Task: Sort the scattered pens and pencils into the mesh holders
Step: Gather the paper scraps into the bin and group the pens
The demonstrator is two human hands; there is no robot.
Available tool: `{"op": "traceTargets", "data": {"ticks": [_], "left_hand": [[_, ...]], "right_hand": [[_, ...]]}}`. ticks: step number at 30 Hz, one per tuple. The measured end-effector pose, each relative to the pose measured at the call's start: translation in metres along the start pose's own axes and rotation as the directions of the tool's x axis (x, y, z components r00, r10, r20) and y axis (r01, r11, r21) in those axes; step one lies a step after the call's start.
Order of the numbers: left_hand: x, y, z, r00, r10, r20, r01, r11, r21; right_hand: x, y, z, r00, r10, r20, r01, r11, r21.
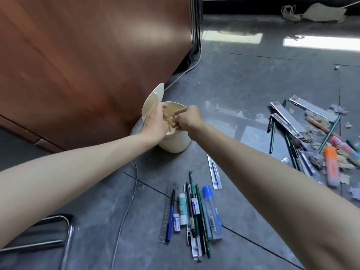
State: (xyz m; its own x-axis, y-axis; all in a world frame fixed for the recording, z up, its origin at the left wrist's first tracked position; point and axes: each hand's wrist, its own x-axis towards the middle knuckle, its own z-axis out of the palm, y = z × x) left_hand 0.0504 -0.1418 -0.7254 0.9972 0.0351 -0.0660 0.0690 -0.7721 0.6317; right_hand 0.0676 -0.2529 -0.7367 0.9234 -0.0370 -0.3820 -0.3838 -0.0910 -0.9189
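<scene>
- Near the middle of the frame, over a cream bin on the floor, both hands meet.
- Left hand grips the lid by its lower edge and holds it tipped open.
- Right hand is closed in a pinch on a small pale scrap right above the bin's mouth (what the scrap is, I cannot tell).
- Pens and pencils lie in two groups: a tidy row at lower middle, side by side with a ruler, and a loose heap at the right edge, mixed with an orange highlighter, flat boxes and wood shavings.
- No mesh holder is plainly in view; a dark, metal-rimmed thing at lower left may be one, but it is too cut off to say.
- Step in hand, as I judge it: clearing rubbish into the bin, a side job before the sorting proper. None of the pens or pencils sits in a holder yet, so the task looks barely begun.
- Next move calls for letting the scrap drop inside the rim, easing the lid shut, then reaching for the heap at right and picking pens out from among the shavings, which will cling and get in the way.
</scene>
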Motion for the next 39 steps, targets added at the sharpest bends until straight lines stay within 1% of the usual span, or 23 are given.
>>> {"op": "traceTargets", "data": {"ticks": [2,5,8,10,12,14,16,18,20,23,24,26,29,31,33,35,37,39], "left_hand": [[-0.006,-0.003,0.002,0.999,-0.032,-0.03,0.031,0.999,-0.037],[-0.012,-0.003,0.007,0.997,0.004,-0.071,-0.006,1.0,-0.025],[-0.011,0.011,0.016,0.987,0.033,-0.157,-0.032,0.999,0.009],[-0.003,0.035,0.03,0.984,0.033,-0.176,-0.041,0.998,-0.04],[0.004,0.066,0.053,0.994,0.031,-0.107,-0.04,0.996,-0.08],[0.005,0.101,0.08,0.999,0.041,0.031,-0.039,0.997,-0.07],[-0.001,0.136,0.11,0.977,0.079,0.199,-0.07,0.996,-0.051],[-0.013,0.16,0.136,0.918,0.153,0.367,-0.158,0.987,-0.014],[-0.027,0.179,0.158,0.821,0.224,0.525,-0.278,0.96,0.026],[-0.04,0.193,0.192,0.662,0.222,0.716,-0.451,0.881,0.143],[-0.042,0.194,0.205,0.622,0.208,0.755,-0.503,0.845,0.181],[-0.045,0.19,0.23,0.571,0.175,0.802,-0.575,0.782,0.239],[-0.049,0.179,0.262,0.522,0.153,0.839,-0.649,0.71,0.274],[-0.052,0.171,0.275,0.531,0.178,0.829,-0.66,0.7,0.272],[-0.054,0.164,0.281,0.56,0.232,0.795,-0.664,0.701,0.263],[-0.055,0.157,0.285,0.589,0.267,0.763,-0.659,0.705,0.261],[-0.054,0.152,0.29,0.624,0.272,0.732,-0.61,0.756,0.239],[-0.051,0.151,0.294,0.69,0.269,0.672,-0.498,0.85,0.171]], "right_hand": [[-0.001,0.006,0.003,0.999,-0.01,0.037,0.012,0.999,-0.039],[-0.001,0.011,-0.001,0.998,-0.035,0.051,0.038,0.997,-0.064],[-0.003,0.002,-0.022,0.996,-0.069,0.06,0.076,0.989,-0.127],[-0.011,-0.009,-0.05,0.993,-0.093,0.079,0.108,0.972,-0.211],[-0.024,-0.016,-0.086,0.991,-0.093,0.096,0.119,0.943,-0.312],[-0.04,-0.017,-0.125,0.995,-0.048,0.091,0.083,0.892,-0.445],[-0.055,-0.012,-0.168,0.998,0.029,0.05,0.004,0.825,-0.565],[-0.066,-0.001,-0.204,0.995,0.097,0.001,-0.075,0.775,-0.627],[-0.077,0.016,-0.239,0.991,0.116,-0.059,-0.126,0.748,-0.652],[-0.094,0.056,-0.286,0.978,0.148,-0.144,-0.206,0.663,-0.72],[-0.1,0.073,-0.299,0.972,0.17,-0.164,-0.235,0.626,-0.744],[-0.112,0.109,-0.319,0.956,0.227,-0.185,-0.288,0.609,-0.739],[-0.118,0.152,-0.333,0.963,0.222,-0.155,-0.258,0.581,-0.772],[-0.114,0.169,-0.331,0.978,0.175,-0.113,-0.196,0.587,-0.786],[-0.11,0.18,-0.323,0.993,0.089,-0.084,-0.12,0.596,-0.794],[-0.11,0.189,-0.313,0.995,-0.016,-0.098,-0.07,0.583,-0.809],[-0.113,0.198,-0.305,0.986,-0.137,-0.097,-0.007,0.542,-0.84],[-0.118,0.205,-0.295,0.976,-0.212,-0.049,0.055,0.459,-0.887]]}}
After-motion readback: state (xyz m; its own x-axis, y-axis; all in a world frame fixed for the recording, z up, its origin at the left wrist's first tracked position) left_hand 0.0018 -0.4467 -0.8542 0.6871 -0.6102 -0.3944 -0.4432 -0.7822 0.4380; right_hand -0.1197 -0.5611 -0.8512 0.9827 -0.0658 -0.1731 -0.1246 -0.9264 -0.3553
